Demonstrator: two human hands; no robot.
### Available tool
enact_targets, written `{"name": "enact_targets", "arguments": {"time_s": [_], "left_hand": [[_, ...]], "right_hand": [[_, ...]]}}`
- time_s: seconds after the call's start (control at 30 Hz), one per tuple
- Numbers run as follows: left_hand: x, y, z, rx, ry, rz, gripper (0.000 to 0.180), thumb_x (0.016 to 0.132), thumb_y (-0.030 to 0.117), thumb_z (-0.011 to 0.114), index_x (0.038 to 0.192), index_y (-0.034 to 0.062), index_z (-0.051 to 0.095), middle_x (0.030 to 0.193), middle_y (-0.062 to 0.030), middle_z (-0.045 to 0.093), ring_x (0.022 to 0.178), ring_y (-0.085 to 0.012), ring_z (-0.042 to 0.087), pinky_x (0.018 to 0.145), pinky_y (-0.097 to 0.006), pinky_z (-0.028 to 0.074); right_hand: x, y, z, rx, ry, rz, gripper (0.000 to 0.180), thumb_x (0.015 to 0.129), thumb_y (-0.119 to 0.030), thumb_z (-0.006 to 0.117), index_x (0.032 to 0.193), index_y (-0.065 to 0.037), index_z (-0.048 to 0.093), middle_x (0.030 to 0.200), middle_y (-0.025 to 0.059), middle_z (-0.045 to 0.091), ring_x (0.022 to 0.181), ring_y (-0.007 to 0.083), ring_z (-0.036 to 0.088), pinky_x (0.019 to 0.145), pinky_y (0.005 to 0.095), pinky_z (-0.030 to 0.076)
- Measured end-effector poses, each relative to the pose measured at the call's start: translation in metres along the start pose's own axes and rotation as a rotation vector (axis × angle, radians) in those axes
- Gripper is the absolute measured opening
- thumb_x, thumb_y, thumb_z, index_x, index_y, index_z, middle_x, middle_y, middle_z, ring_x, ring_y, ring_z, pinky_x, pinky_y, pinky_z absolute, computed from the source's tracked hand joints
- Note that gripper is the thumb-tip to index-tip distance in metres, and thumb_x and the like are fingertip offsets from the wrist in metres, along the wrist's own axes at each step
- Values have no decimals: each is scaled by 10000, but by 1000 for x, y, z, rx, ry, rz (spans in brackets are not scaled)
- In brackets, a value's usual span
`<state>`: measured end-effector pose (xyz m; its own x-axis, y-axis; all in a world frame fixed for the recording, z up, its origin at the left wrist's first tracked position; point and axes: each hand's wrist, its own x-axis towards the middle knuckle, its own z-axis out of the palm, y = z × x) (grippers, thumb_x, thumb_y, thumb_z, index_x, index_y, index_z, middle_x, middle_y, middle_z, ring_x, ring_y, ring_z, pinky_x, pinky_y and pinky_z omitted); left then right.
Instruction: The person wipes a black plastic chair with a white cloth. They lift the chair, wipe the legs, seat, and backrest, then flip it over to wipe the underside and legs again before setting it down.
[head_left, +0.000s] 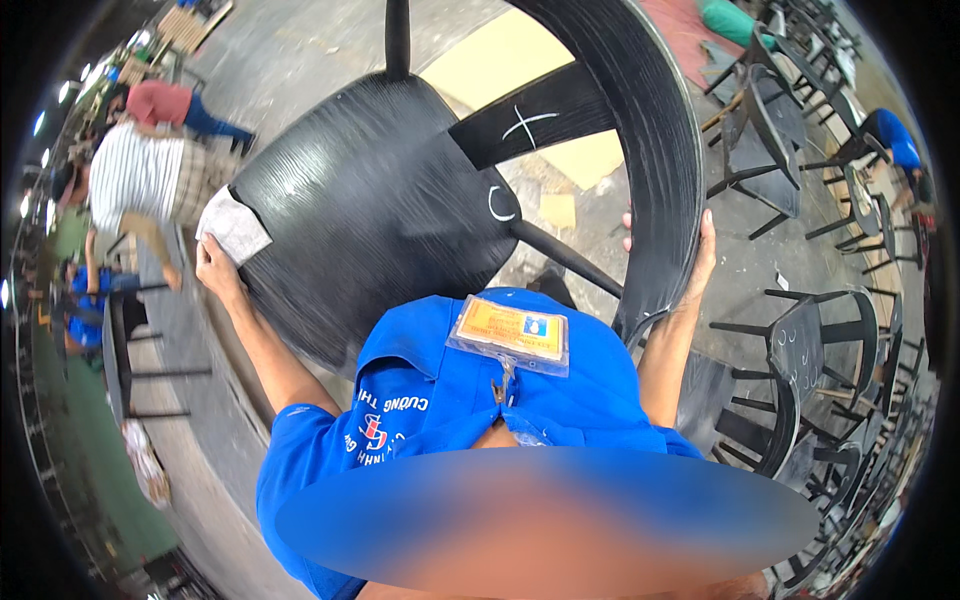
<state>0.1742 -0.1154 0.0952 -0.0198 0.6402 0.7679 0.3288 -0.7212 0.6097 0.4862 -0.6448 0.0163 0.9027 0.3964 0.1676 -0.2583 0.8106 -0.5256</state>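
Note:
A black wooden chair (370,205) lies tipped in front of me, its broad seat at left and its curved backrest (660,170) at right. Chalk marks show on its back slat (530,120) and at the seat's edge. My left hand (214,265) presses a pale grey sandpaper sheet (236,226) against the far left edge of the seat, thumb on top and the other fingers mostly hidden. Wrapped round the outer side of the backrest is my right hand (700,260), with fingertips showing on the inner side.
Many black chairs (780,150) crowd the right side. Yellowish sheets (490,60) lie on the grey floor beyond the chair. At left, people (150,170) work near a long ledge, and another dark chair (120,350) stands there. Another person in blue (893,140) bends at far right.

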Motion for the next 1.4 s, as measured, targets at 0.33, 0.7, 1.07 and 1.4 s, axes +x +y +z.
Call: {"name": "enact_targets", "arguments": {"time_s": [0.33, 0.7, 1.07, 1.4], "left_hand": [[-2, -55, 7, -82, 22, -113, 396, 922, 302, 505, 1062, -52, 617, 958, -164, 669, 851, -210, 598, 780, -322, 452], [2, -81, 14, -219, 60, -211, 367, 900, 266, 554, 1048, -62, 628, 945, -83, 665, 854, -147, 583, 762, -273, 448], [31, -95, 75, -347, -243, -385, 388, 881, 246, 596, 1063, -96, 617, 958, -108, 653, 853, -147, 580, 758, -275, 457], [25, -136, 212, -337, -353, -699, 396, 866, 224, 608, 1127, -73, 587, 1058, -135, 627, 953, -193, 572, 849, -307, 435]], "right_hand": [[-2, 13, 38, -86, -14, 16, 616, 904, -477, 399, 1178, 66, 496, 953, 231, 615, 766, 308, 658, 571, 361, 581], [-2, 25, 29, -120, -110, 4, 600, 896, -455, 441, 1152, 85, 501, 951, 236, 611, 789, 325, 660, 601, 375, 587], [-87, 23, 69, -331, 225, 37, 596, 784, -376, 558, 1130, 108, 525, 924, 249, 638, 725, 286, 663, 631, 333, 561], [24, 63, 36, -332, 194, 109, 608, 731, -258, 565, 1176, 143, 463, 1033, 295, 599, 795, 307, 655, 669, 342, 573]]}}
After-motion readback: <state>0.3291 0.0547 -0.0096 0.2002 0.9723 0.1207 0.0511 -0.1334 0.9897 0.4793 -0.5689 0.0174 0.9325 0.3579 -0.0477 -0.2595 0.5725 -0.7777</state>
